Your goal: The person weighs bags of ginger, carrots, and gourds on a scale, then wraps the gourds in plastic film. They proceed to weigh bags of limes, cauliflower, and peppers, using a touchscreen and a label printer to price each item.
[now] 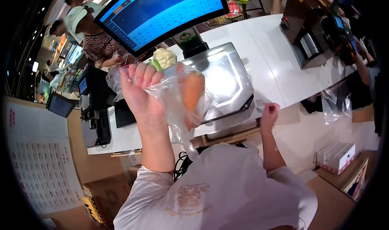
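Note:
My left hand [144,90] is raised with its fingers curled round the gathered top of a clear plastic bag [168,92]. Inside the bag hang orange carrots [193,90], over the left side of a shiny metal weighing scale [227,78]. My right hand [270,113] is low at the counter's near edge, right of the scale, its fingers pinched together. A small pale, see-through piece [260,104] shows at those fingertips; its kind is too small to tell. Behind the bag a cauliflower [165,58] lies on the counter.
A tilted screen [162,15] stands behind the scale on the white counter [267,47]. Across it, a person in a cap [95,43] reaches toward the counter. A black printer-like machine [95,104] is at left, another machine [310,43] at right. Cardboard boxes [107,193] stand below.

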`<action>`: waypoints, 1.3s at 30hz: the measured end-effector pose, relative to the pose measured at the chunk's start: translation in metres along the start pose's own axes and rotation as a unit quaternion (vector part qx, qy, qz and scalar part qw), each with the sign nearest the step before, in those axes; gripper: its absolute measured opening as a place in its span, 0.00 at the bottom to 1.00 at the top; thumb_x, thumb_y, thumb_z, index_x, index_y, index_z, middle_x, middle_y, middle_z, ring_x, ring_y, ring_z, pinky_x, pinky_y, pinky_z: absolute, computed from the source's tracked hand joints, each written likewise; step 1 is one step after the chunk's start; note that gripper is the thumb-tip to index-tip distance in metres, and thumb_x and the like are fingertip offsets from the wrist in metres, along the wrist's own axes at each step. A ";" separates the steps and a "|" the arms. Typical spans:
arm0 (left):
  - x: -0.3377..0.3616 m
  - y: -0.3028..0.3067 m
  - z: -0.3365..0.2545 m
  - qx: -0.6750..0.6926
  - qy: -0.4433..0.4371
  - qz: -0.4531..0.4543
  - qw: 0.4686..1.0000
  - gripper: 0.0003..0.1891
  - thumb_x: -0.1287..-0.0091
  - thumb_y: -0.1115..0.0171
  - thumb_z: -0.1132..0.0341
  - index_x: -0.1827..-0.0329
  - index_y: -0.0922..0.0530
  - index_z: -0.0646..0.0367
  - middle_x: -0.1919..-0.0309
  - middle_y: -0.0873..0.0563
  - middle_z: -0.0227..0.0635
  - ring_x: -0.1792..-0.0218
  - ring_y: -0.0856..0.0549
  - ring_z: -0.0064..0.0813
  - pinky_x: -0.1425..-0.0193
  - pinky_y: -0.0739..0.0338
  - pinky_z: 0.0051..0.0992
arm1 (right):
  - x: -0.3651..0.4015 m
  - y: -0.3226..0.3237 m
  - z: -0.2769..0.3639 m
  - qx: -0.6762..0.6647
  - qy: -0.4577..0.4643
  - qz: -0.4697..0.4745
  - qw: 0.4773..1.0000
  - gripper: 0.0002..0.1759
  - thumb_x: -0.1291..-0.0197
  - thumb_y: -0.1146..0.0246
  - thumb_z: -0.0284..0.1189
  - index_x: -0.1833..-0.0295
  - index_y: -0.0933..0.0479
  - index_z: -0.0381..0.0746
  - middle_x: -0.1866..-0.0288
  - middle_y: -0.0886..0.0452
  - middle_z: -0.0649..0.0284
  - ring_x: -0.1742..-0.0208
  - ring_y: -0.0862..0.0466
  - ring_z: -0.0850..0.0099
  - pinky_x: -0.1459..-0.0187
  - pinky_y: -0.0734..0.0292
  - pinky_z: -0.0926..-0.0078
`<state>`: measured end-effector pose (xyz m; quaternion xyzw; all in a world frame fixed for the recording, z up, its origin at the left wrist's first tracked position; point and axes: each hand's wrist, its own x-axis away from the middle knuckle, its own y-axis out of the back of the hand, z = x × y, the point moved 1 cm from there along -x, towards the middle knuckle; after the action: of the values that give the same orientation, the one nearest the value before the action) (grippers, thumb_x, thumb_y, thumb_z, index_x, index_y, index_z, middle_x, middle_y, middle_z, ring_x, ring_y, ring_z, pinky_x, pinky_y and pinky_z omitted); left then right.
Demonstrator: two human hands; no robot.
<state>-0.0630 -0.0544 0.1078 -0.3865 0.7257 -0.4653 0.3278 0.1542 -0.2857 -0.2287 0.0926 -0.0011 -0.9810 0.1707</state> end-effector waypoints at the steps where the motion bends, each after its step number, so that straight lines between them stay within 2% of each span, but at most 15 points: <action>1: 0.000 -0.005 -0.001 -0.004 -0.020 -0.001 1.000 0.20 0.22 0.59 0.52 0.73 0.36 0.52 0.83 0.40 0.24 0.81 0.41 0.19 0.76 0.43 0.21 | -0.010 0.001 0.013 -0.083 -0.043 -0.040 0.995 0.07 0.39 0.42 0.16 0.59 0.29 0.39 0.63 0.25 0.64 0.59 0.23 0.72 0.56 0.25 0.75; 4: 0.013 -0.021 0.002 -0.001 -0.054 -0.007 0.999 0.20 0.22 0.58 0.52 0.73 0.37 0.52 0.83 0.40 0.24 0.81 0.41 0.19 0.75 0.42 0.21 | 0.000 -0.033 0.150 -0.424 -0.153 0.044 0.892 0.09 0.36 0.45 0.16 0.54 0.29 0.40 0.60 0.25 0.65 0.57 0.24 0.76 0.54 0.25 0.78; 7: 0.023 -0.035 0.013 0.038 -0.064 0.016 0.997 0.20 0.23 0.57 0.52 0.73 0.37 0.52 0.82 0.40 0.24 0.81 0.41 0.19 0.73 0.41 0.21 | 0.028 -0.079 0.210 -0.569 -0.147 0.213 0.780 0.10 0.34 0.48 0.17 0.49 0.29 0.38 0.53 0.25 0.63 0.55 0.22 0.75 0.51 0.23 0.76; 9: 0.030 -0.043 0.018 0.041 -0.069 0.025 0.996 0.20 0.23 0.57 0.52 0.73 0.37 0.52 0.82 0.40 0.24 0.80 0.41 0.19 0.73 0.41 0.21 | 0.035 -0.111 0.234 -0.519 -0.213 0.224 0.797 0.11 0.35 0.47 0.16 0.50 0.28 0.37 0.57 0.24 0.64 0.61 0.23 0.78 0.57 0.25 0.80; 13: 0.045 -0.055 0.024 0.055 -0.061 0.035 0.996 0.19 0.23 0.57 0.52 0.73 0.36 0.52 0.82 0.40 0.24 0.80 0.41 0.19 0.73 0.42 0.21 | 0.047 -0.137 0.254 -0.541 -0.288 0.206 0.763 0.15 0.38 0.44 0.16 0.45 0.29 0.34 0.54 0.27 0.65 0.53 0.26 0.79 0.49 0.28 0.82; 20: 0.066 -0.062 0.023 0.124 -0.030 0.062 0.990 0.19 0.22 0.58 0.53 0.72 0.34 0.53 0.82 0.39 0.24 0.80 0.39 0.19 0.74 0.42 0.22 | 0.065 -0.143 0.265 -0.310 -0.081 0.343 0.883 0.25 0.37 0.43 0.19 0.33 0.33 0.31 0.33 0.39 0.60 0.38 0.30 0.75 0.50 0.23 0.82; 23: 0.070 -0.061 0.008 0.131 -0.040 0.085 0.987 0.20 0.22 0.59 0.53 0.72 0.35 0.53 0.83 0.39 0.24 0.81 0.39 0.19 0.75 0.42 0.22 | 0.068 -0.150 0.278 -0.333 -0.024 0.380 0.863 0.25 0.36 0.44 0.19 0.33 0.33 0.31 0.28 0.43 0.59 0.32 0.33 0.73 0.47 0.24 0.80; 26: 0.073 -0.062 -0.003 0.148 -0.049 0.094 0.983 0.22 0.23 0.57 0.48 0.72 0.34 0.53 0.83 0.40 0.23 0.82 0.40 0.18 0.76 0.43 0.21 | 0.079 -0.158 0.278 -0.413 -0.149 0.473 0.764 0.28 0.29 0.48 0.26 0.26 0.43 0.34 0.29 0.37 0.59 0.32 0.32 0.73 0.45 0.25 0.79; 29: 0.074 -0.062 -0.017 0.106 -0.067 0.107 0.986 0.23 0.27 0.53 0.43 0.72 0.34 0.53 0.83 0.40 0.22 0.82 0.39 0.17 0.75 0.44 0.20 | 0.090 -0.176 0.268 -0.468 -0.166 0.490 0.716 0.33 0.26 0.53 0.38 0.23 0.54 0.38 0.35 0.30 0.59 0.39 0.26 0.73 0.44 0.25 0.78; 30: 0.077 -0.060 -0.023 0.076 -0.077 0.104 0.989 0.25 0.30 0.51 0.38 0.71 0.33 0.53 0.82 0.40 0.22 0.81 0.39 0.16 0.75 0.45 0.20 | 0.076 -0.183 0.269 -0.464 -0.216 0.502 0.697 0.37 0.28 0.58 0.47 0.22 0.58 0.40 0.37 0.28 0.58 0.42 0.24 0.71 0.44 0.26 0.75; 32: 0.088 -0.053 -0.040 -0.039 -0.084 0.113 0.989 0.19 0.31 0.42 0.49 0.68 0.34 0.54 0.80 0.39 0.23 0.80 0.38 0.17 0.74 0.43 0.19 | 0.049 -0.199 0.271 -0.451 -0.319 0.515 0.655 0.48 0.33 0.68 0.65 0.21 0.67 0.42 0.42 0.24 0.55 0.49 0.19 0.67 0.42 0.27 0.69; 33: 0.094 -0.041 -0.051 -0.138 -0.089 0.127 0.978 0.18 0.32 0.38 0.54 0.67 0.35 0.54 0.79 0.38 0.24 0.79 0.36 0.18 0.73 0.41 0.20 | 0.031 -0.219 0.258 -0.404 -0.231 0.555 0.690 0.48 0.34 0.70 0.66 0.21 0.64 0.42 0.42 0.23 0.52 0.49 0.18 0.65 0.42 0.26 0.64; 35: 0.103 -0.029 -0.078 -0.408 -0.021 0.026 0.913 0.12 0.32 0.37 0.61 0.64 0.33 0.54 0.79 0.32 0.24 0.80 0.31 0.19 0.75 0.37 0.20 | 0.026 -0.264 0.262 -0.331 -0.045 0.631 0.700 0.44 0.30 0.59 0.58 0.21 0.61 0.41 0.39 0.25 0.50 0.42 0.22 0.64 0.37 0.31 0.64; 38: 0.104 0.002 -0.114 -0.575 0.003 -0.047 0.816 0.07 0.33 0.39 0.67 0.64 0.28 0.57 0.79 0.24 0.28 0.80 0.24 0.24 0.77 0.32 0.25 | 0.070 -0.300 0.294 -0.200 0.051 0.844 0.495 0.37 0.39 0.43 0.42 0.28 0.45 0.39 0.43 0.23 0.55 0.44 0.23 0.67 0.40 0.31 0.69; 39: 0.104 0.017 -0.129 -0.662 -0.075 -0.007 0.746 0.07 0.33 0.39 0.66 0.65 0.27 0.58 0.78 0.23 0.30 0.79 0.22 0.26 0.76 0.30 0.27 | 0.087 -0.315 0.294 -0.140 0.078 0.879 0.450 0.34 0.42 0.39 0.38 0.32 0.38 0.37 0.47 0.21 0.58 0.47 0.21 0.68 0.43 0.29 0.71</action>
<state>-0.2255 -0.0856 0.1257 -0.5450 0.8220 0.1601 0.0401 -0.0852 -0.0269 0.0343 0.0934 0.0687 -0.2843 0.9517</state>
